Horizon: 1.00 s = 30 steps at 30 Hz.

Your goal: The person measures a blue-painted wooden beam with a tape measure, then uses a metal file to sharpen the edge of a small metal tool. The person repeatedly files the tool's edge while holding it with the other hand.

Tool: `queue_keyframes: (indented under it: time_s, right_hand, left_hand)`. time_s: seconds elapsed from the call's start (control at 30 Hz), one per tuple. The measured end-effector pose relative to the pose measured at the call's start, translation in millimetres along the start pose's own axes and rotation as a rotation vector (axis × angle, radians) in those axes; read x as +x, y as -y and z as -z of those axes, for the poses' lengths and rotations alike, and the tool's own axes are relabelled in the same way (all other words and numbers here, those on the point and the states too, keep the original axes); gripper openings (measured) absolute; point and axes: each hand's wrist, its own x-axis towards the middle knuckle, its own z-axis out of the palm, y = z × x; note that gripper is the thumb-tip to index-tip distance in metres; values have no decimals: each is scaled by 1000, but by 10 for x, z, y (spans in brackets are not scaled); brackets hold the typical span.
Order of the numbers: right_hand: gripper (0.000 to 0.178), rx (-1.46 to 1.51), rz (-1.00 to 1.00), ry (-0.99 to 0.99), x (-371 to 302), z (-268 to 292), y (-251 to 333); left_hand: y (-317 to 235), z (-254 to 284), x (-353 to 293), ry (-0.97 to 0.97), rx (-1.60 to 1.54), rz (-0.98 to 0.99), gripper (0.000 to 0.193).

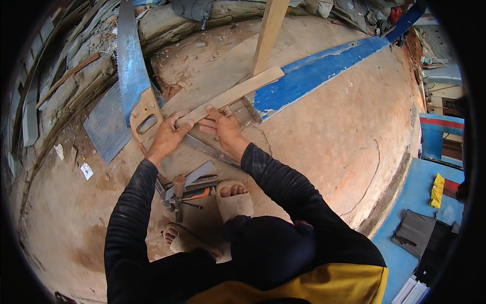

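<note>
A narrow, pale wooden strip [243, 91] slants up to the right from my hands. My left hand [168, 136] pinches its near end, thumb on top. My right hand [225, 129] grips it a little further along, the thumb on the upper face and fingers beneath and beside it. Left of my left hand is a handsaw [132, 61] with a bluish blade and a wooden handle, the handle close to that hand. The far end of the strip lies near an upright wooden post [268, 40] and a board with chipped blue paint [314, 73].
Near my sandalled feet lie a hammer [178, 190] and several other hand tools, one with an orange handle [198, 193]. A grey sheet [107, 124] lies by the saw. Logs [167, 23] and scrap edge the floor's far side. A blue table [400, 223] stands at the right.
</note>
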Motion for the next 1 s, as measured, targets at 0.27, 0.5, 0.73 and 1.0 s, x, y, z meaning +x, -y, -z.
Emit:
queue_keyframes:
  time_s: [0.27, 0.5, 0.73, 1.0]
  right_hand:
    - [39, -134, -175, 561, -658, -414, 111]
    - [47, -1427, 669, 41, -1067, 557, -389]
    - [58, -1733, 385, -29, -1035, 1453, -590]
    - [36, -1818, 545, -178, -1024, 1447, -584]
  left_hand:
    - [-855, 1239, -1118, -394, -337, -156, 41]
    - [-1191, 2656, -2028, -700, 134, -321, 48]
    - [-977, 3086, -2274, -715, 343, -323, 47]
    - [-827, 3089, -2524, -887, 265, -289, 45]
